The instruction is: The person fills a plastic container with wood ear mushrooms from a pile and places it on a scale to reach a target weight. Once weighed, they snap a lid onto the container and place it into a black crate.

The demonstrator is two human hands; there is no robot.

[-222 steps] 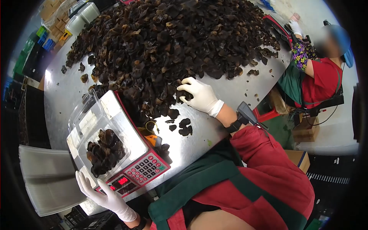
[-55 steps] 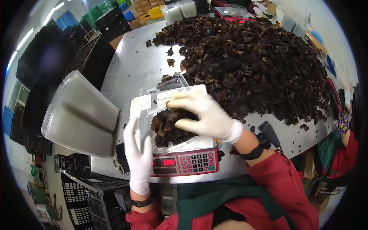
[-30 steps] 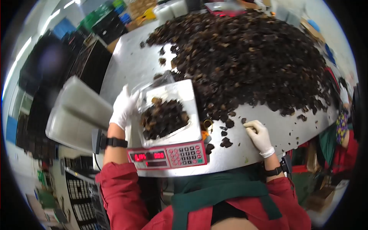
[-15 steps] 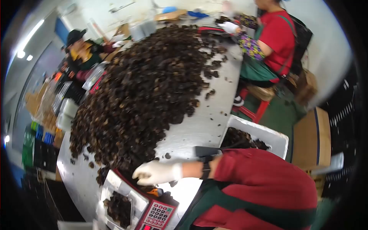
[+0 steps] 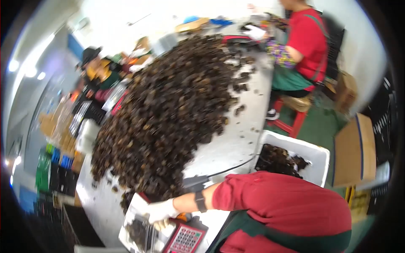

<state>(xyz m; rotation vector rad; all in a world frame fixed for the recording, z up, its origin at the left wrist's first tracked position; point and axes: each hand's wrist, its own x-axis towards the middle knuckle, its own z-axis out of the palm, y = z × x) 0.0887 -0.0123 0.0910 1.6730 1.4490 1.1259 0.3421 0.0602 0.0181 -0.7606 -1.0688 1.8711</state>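
Note:
My right hand [image 5: 159, 212], in a white glove, reaches in from the right over the edge of a clear tray [image 5: 151, 236] on a red and white scale [image 5: 185, 238]. Its fingers are smeared by motion, so what they hold is unclear. Dark, mushroom-like pieces [image 5: 136, 232] lie in the tray. Behind my hand rises a large heap of similar dark pieces [image 5: 168, 105] on the metal table [image 5: 217, 147]. Something orange [image 5: 182, 216] lies beside the hand. I do not see my left hand.
A white foam box [image 5: 316, 160] holding dark pieces stands at the table's right edge. One person [image 5: 310, 46] sits at the far right on a red stool [image 5: 291, 122]; another person [image 5: 99, 71] is at the far left. Cardboard [image 5: 354, 152] stands at the right.
My right hand has moved down from the heap's edge to the tray on the scale. The view has shifted, so the surroundings appear further right and lower.

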